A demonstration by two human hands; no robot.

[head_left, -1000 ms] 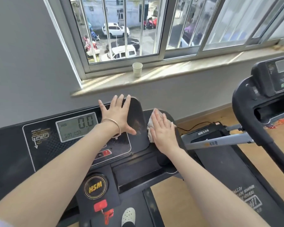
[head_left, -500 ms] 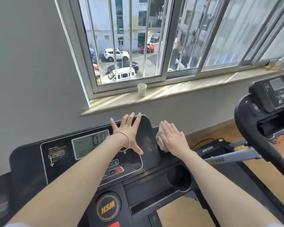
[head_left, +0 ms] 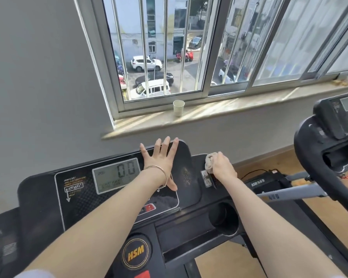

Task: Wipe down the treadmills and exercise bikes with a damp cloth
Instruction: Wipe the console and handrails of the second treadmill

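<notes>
Fingers [head_left: 165,147] of the left hand [head_left: 161,161] lie straight and spread wide, palm flat on the black console [head_left: 38,197] of the near treadmill [head_left: 189,227], just right of its grey display [head_left: 117,175], which reads 0.0. A thin bracelet [head_left: 159,169] circles that wrist. The right hand [head_left: 222,167] has its fingers curled round a bunched pale cloth [head_left: 209,160] and holds it against the far right corner of the console. The cloth shows to the left of the knuckles and touches the black surface. Nearer than this hand sits a round cup holder [head_left: 223,219], and a round badge [head_left: 136,251] marked HSM lies at the near middle of the console. Beyond the console runs a grey wall with a sunlit windowsill [head_left: 249,105], where a paper cup [head_left: 178,108] stands upright, well apart from both hands. Behind the cup is a barred window [head_left: 159,47] looking onto parked cars. At the right stands a second treadmill [head_left: 327,117] with its own screen, on a wooden floor [head_left: 329,223].
</notes>
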